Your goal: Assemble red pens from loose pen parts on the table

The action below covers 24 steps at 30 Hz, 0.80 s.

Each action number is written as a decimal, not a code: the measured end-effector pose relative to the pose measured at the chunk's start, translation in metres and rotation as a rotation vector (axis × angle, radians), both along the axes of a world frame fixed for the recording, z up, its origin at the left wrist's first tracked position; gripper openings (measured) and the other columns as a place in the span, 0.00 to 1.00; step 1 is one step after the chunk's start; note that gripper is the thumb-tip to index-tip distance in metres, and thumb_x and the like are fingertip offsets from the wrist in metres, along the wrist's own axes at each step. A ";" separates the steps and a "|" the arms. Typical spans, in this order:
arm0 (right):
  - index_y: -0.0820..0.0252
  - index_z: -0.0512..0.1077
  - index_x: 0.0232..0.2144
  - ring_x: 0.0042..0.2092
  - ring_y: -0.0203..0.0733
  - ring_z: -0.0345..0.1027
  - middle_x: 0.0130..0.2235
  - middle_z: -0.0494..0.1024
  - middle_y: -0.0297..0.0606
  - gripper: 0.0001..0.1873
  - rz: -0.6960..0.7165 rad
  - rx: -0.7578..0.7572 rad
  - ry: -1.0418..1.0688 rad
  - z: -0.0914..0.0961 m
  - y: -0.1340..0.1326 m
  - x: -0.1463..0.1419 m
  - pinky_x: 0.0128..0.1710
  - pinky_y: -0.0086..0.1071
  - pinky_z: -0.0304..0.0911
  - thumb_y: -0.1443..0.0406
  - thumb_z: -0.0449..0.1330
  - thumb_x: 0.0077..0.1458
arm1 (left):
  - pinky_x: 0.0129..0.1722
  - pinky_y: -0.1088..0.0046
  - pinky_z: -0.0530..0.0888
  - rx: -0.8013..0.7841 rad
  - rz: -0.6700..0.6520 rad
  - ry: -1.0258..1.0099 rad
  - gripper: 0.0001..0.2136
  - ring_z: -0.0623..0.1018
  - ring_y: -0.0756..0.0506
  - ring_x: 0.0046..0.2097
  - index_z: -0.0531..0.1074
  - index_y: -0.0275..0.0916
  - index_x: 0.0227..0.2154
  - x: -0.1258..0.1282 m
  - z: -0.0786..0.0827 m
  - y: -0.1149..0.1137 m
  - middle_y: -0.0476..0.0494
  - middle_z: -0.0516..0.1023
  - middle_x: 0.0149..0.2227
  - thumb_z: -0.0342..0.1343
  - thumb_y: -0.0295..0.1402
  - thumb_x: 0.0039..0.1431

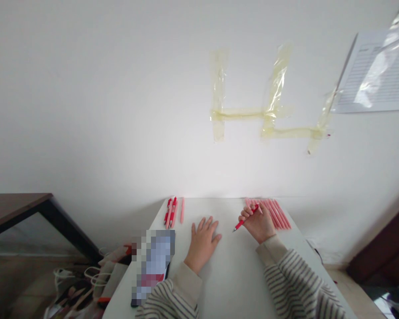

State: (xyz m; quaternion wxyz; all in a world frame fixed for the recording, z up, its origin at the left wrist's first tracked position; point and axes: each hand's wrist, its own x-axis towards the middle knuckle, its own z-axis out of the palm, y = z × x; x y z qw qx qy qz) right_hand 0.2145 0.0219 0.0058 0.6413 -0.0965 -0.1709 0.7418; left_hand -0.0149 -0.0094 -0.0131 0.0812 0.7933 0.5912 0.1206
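Note:
My right hand [261,222] is closed around a red pen [242,223], held slanted above the white table with its tip pointing down and left. Behind and beside that hand lies a row of several pink pens [277,212], partly hidden by it. My left hand [202,243] rests on the tabletop, fingers spread, with nothing in it. Beyond it, a lone pink pen [182,211] lies near the wall. Left of this pen is a small group of red and pink pens [170,213].
A phone or tablet [169,266], its screen blurred out, lies along the left side of the white table [234,283]. The table's far edge meets the wall [119,110]. Bags and cables [86,283] sit below on the left, near a dark-framed table [23,206].

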 end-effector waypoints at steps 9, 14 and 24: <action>0.55 0.61 0.23 0.26 0.36 0.57 0.22 0.60 0.27 0.14 -0.029 0.000 -0.065 0.004 -0.002 -0.001 0.29 0.34 0.59 0.59 0.61 0.55 | 0.69 0.38 0.50 -0.007 -0.004 0.019 0.24 0.54 0.38 0.72 0.60 0.52 0.65 0.000 0.000 0.000 0.48 0.56 0.71 0.45 0.44 0.66; 0.55 0.62 0.23 0.26 0.35 0.57 0.22 0.60 0.26 0.15 -0.011 0.006 -0.034 0.003 -0.001 -0.001 0.30 0.33 0.58 0.59 0.63 0.55 | 0.69 0.38 0.51 -0.007 -0.002 0.015 0.24 0.54 0.38 0.72 0.61 0.51 0.64 0.000 0.000 0.001 0.46 0.57 0.71 0.45 0.44 0.66; 0.55 0.62 0.23 0.26 0.36 0.58 0.22 0.61 0.27 0.14 -0.011 0.002 -0.043 0.003 -0.002 0.000 0.30 0.34 0.58 0.60 0.62 0.55 | 0.69 0.38 0.50 -0.009 -0.001 -0.004 0.24 0.54 0.38 0.72 0.61 0.51 0.64 0.001 0.002 0.000 0.47 0.57 0.71 0.45 0.44 0.66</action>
